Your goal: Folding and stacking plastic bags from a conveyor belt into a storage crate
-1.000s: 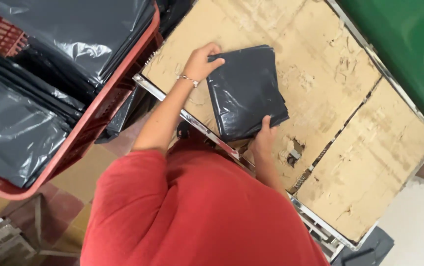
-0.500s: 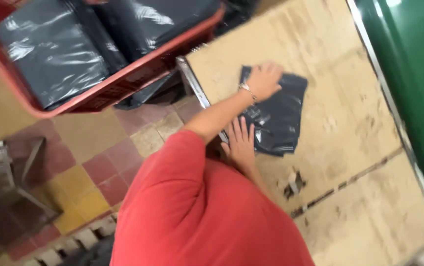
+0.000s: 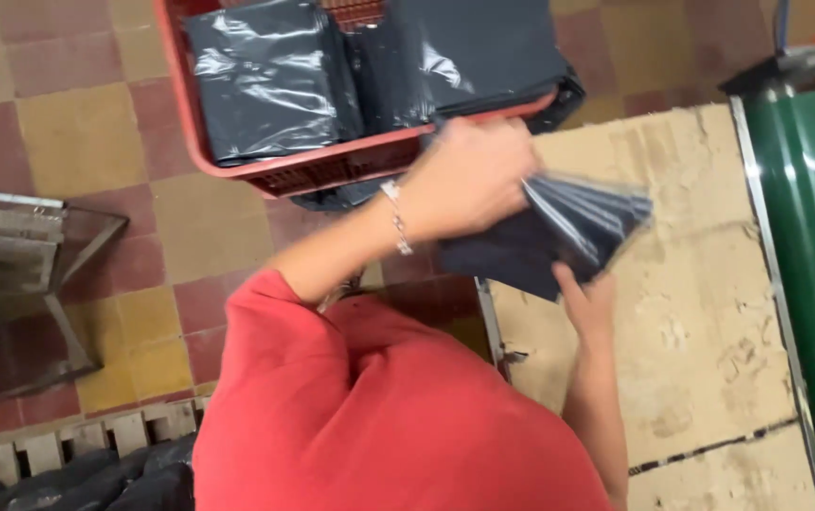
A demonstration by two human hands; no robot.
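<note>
With the left hand (image 3: 472, 178) gripping the folded dark plastic bag (image 3: 549, 237) above the worktop (image 3: 701, 312) and the right hand (image 3: 589, 305) cupped beneath, the slick layers could slide apart and unfold.

Red-and-yellow tiled floor (image 3: 86, 142), a worn wooden worktop (image 3: 701, 312), and perhaps a metal frame (image 3: 38, 284) at left.

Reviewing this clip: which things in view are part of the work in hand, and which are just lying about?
In hand:
- dark plastic bag, gripped by the left hand and right hand
- worn worktable beneath it
- red crate holding similar dark packets

Lying about:
- green bin
- metal frame on the tiled floor
- wooden pallet
</note>
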